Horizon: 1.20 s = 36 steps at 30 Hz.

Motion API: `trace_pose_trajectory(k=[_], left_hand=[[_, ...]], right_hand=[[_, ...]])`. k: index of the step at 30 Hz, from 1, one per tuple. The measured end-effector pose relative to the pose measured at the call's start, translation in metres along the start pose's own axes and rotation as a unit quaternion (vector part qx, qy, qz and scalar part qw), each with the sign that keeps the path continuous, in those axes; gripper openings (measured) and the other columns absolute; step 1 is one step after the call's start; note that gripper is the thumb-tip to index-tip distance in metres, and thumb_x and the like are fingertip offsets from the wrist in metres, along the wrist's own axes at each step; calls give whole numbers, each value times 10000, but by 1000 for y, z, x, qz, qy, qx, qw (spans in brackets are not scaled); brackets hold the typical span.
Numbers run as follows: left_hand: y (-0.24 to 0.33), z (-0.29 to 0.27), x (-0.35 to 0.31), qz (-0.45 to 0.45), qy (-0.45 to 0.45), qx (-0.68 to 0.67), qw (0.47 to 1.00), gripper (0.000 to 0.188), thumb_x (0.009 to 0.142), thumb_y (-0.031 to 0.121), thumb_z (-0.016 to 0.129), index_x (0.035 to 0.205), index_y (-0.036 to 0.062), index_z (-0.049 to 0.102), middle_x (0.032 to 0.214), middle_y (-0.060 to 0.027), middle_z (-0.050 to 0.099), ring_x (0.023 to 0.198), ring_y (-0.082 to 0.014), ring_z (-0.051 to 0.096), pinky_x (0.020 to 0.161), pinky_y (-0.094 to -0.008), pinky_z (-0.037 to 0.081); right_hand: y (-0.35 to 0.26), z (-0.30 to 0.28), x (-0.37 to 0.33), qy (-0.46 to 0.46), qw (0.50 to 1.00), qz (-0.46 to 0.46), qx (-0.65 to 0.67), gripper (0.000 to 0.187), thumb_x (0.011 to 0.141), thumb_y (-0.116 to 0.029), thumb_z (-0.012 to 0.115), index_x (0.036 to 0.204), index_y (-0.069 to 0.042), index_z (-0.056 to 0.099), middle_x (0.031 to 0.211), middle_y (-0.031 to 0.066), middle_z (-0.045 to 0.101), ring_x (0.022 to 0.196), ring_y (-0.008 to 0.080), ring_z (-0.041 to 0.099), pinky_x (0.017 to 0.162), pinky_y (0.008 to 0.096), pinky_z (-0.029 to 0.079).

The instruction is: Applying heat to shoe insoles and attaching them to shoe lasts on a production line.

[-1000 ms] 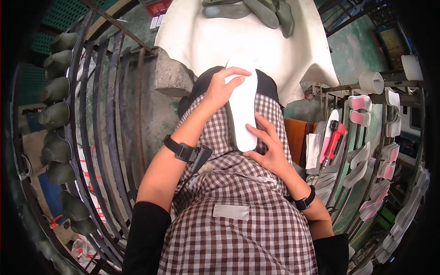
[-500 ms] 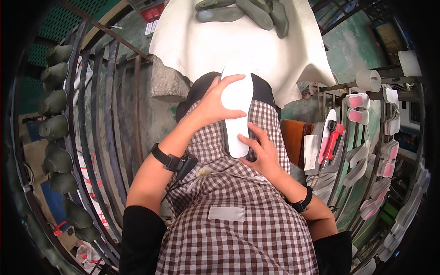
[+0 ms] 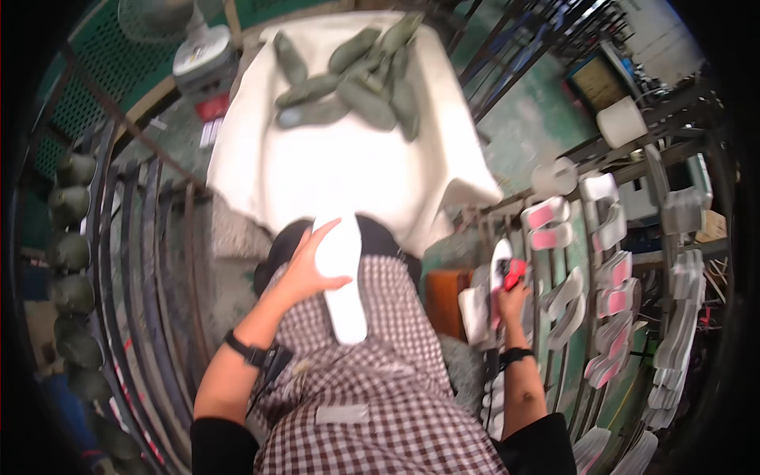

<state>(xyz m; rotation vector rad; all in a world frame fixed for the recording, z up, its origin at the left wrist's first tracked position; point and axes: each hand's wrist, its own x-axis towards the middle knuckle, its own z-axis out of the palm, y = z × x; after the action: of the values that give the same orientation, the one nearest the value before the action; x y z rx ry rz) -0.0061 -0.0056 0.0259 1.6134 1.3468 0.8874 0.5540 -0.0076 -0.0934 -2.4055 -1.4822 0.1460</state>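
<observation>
While the white sole (image 3: pixel 343 253) is grasped from its left side by the left grip (image 3: pixel 299 275), above the checked apron (image 3: pixel 388 408), the right grip (image 3: pixel 512 302) is placed at the red tool (image 3: pixel 516 271); its closure cannot be determined through blur. Tool pick-up is judged in hand; secure purchase and clearance from adjacent pink-and-white pieces (image 3: pixel 546 238) are called for. Dark green lasts (image 3: pixel 366 103) are noted on the white-covered table (image 3: pixel 317 162).

I can read no words, numbers or signs anywhere around me. The pale rectangular patch (image 3: pixel 343 414) on my checked apron (image 3: pixel 380 447), toward six o'clock, shows no lettering I can make out. At ten o'clock, the white striped piece (image 3: pixel 210 133) below the red box (image 3: pixel 212 107) is too small and blurred to read.
</observation>
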Motion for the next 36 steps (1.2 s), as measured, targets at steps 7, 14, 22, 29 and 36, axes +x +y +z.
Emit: trace_pose_trajectory(k=[7, 14, 22, 29, 36], left_hand=[[4, -6, -44, -64, -3, -41, 997, 1037, 602, 239, 896, 1501, 136, 390, 1323, -218, 478, 1263, -388, 483, 1069, -467, 406], [8, -3, -8, -2, -1, -46, 999, 1013, 639, 190, 853, 1523, 186, 359, 1258, -195, 476, 1169, -358, 505, 1025, -430, 426], [-3, 2, -10, -37, 1, -47, 998, 1045, 603, 145, 872, 1515, 188, 363, 1274, -199, 481, 1213, -373, 503, 1035, -426, 435], [-10, 0, -23, -46, 7, -57, 997, 1032, 603, 168, 872, 1509, 167, 378, 1251, -195, 497, 1204, -352, 506, 1051, -423, 419], [-6, 1, -13, -32, -5, -48, 998, 1006, 628, 204, 862, 1509, 134, 382, 1346, -186, 494, 1255, -326, 480, 1106, -405, 365]], right_hand=[[-59, -37, -7, 20, 997, 49, 47, 441, 750, -122, 676, 1163, 16, 606, 1116, 224, 527, 1027, 427, 598, 919, 473, 478], [-231, -125, -44, -292, 882, -151, 339, 300, 844, -103, 740, 1116, 11, 689, 916, 58, 729, 830, 118, 645, 764, 304, 519], [-357, -97, -67, -409, 762, -435, 249, 324, 799, -57, 776, 1092, 27, 665, 898, 137, 724, 762, 180, 645, 747, 332, 529], [-321, -106, -92, -384, 732, -512, 235, 381, 732, -39, 745, 1102, 0, 658, 972, 180, 694, 875, 410, 658, 761, 400, 539], [-277, -110, -122, -402, 725, -547, 118, 411, 651, -45, 744, 1051, -22, 652, 1015, 163, 691, 897, 381, 670, 760, 412, 549]])
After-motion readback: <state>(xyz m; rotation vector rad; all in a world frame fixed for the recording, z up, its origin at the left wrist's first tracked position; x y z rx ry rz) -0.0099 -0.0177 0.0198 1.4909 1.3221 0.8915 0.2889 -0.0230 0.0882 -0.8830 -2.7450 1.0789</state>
